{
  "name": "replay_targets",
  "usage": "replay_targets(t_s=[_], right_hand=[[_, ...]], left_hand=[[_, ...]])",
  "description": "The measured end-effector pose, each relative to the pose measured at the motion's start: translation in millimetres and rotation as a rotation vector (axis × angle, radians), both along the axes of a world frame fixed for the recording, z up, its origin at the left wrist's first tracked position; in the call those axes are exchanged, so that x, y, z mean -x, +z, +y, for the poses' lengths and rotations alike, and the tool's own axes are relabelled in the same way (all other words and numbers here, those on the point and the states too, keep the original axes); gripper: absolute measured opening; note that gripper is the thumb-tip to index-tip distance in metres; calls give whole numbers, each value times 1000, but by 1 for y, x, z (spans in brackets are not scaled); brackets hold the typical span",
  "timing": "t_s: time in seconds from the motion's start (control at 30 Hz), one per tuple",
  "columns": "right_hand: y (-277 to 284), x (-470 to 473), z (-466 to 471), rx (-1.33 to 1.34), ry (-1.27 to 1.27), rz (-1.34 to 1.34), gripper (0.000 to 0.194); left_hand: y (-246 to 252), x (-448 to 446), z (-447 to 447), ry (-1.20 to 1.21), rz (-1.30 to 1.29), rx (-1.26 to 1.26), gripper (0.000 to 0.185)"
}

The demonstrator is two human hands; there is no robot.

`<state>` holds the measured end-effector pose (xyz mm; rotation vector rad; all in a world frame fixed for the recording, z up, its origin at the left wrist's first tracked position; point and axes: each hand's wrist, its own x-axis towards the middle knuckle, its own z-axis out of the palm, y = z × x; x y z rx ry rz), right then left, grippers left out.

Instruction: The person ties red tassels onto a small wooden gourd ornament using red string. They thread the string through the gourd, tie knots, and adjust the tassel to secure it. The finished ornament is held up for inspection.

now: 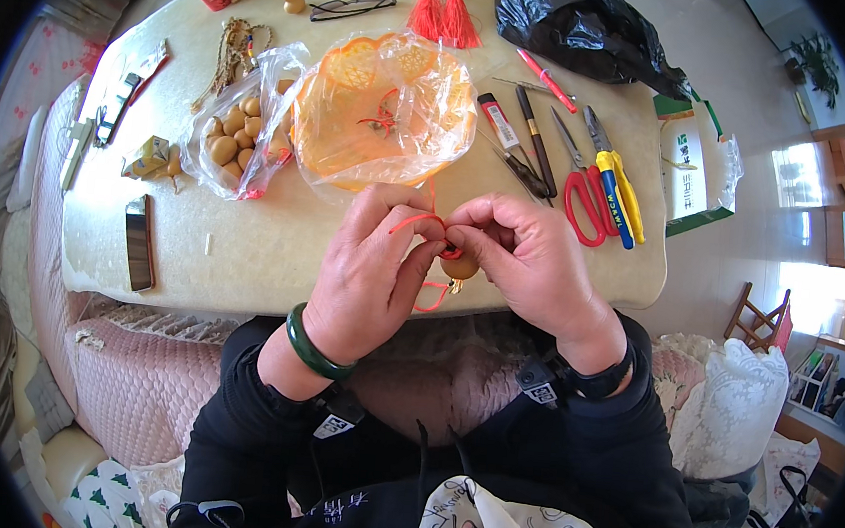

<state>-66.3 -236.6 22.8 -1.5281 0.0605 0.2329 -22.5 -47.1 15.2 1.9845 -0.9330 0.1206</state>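
Note:
Above the table's near edge, a small tan gourd [459,268] hangs between my hands with red cord [417,221] wound at its top. My left hand [370,271], with a dark green bangle at the wrist, pinches the cord between thumb and forefinger. Opposite it, my right hand [537,273] has its thumb and forefinger closed on the cord at the gourd's top, its other fingers curled beside the gourd. A small gold-coloured piece [456,286] and a red cord loop [430,305] show below. Fingers partly hide the cord's winding.
Beyond my hands sits an orange plastic basket [309,99] lined with clear plastic. Left are a bag of small gourds [233,137] and a phone [140,242]. Right lie red-handled scissors [584,202], pliers [615,179], an awl [525,175] and a black plastic bag [582,27]. Red tassels [446,16] lie behind.

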Motion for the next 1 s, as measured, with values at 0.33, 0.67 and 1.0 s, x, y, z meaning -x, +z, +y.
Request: replay_targets(t_s=[0.33, 0.67, 1.0], right_hand=[[0, 0, -4, 70, 35, -39, 12], [-2, -2, 0, -9, -12, -30, 8], [-4, -3, -2, 55, 15, -57, 7]], left_hand=[[-2, 0, -1, -21, 68, 32, 16], [-2, 0, -2, -28, 76, 49, 17], [-4, 0, 0, 13, 21, 24, 19]])
